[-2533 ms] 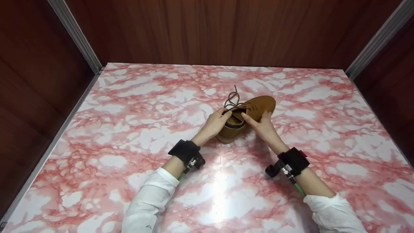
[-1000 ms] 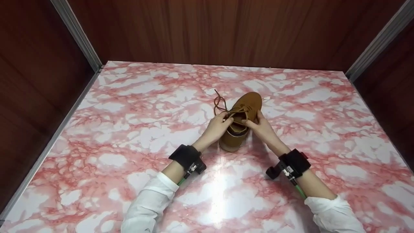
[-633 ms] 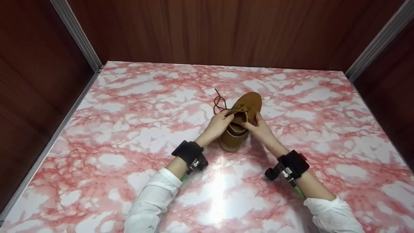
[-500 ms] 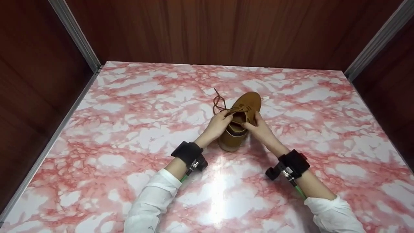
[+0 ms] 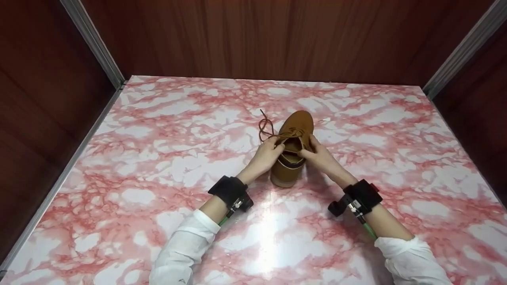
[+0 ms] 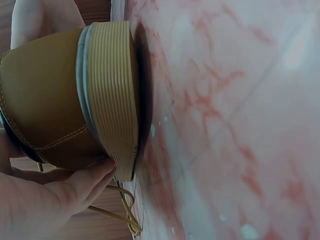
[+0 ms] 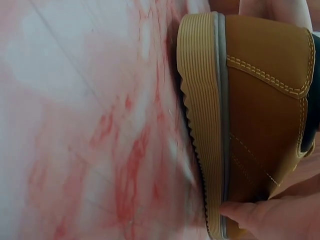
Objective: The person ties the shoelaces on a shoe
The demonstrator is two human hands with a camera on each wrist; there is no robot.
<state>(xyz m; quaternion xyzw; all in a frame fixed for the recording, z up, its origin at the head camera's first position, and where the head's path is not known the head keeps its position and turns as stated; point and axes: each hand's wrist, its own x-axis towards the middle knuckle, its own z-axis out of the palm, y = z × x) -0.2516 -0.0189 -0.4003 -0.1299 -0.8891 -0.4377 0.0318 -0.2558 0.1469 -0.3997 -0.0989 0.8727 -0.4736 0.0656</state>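
A tan lace-up shoe (image 5: pixel 299 120) stands sole down in the middle of the head view, toe pointing away and heel (image 5: pixel 286 176) towards me. On its left side, my left hand (image 5: pixel 264 157) grips the collar, thumb at the opening and fingers along the outer side. Opposite it, my right hand (image 5: pixel 321 159) holds the right side, its thumb over the collar edge. The loose brown shoelace (image 5: pixel 266 124) trails to the left in a loop. Both wrist views show the ribbed pale sole (image 6: pixel 112 85) close to the tabletop; whether the whole sole touches is unclear.
The red-and-white marbled tabletop (image 5: pixel 158 150) spreads around the shoe. Dark wood panels (image 5: pixel 253 39) close off the back and both sides, with metal posts (image 5: pixel 95 43) at the corners. A small pale scrap (image 5: pixel 326 119) lies right of the toe.
The shoe has turned anticlockwise, its toe swinging left from pointing rightward to pointing almost straight away. Its heel came a little closer to me, and the lace loop shifted left. Both hands kept hold.
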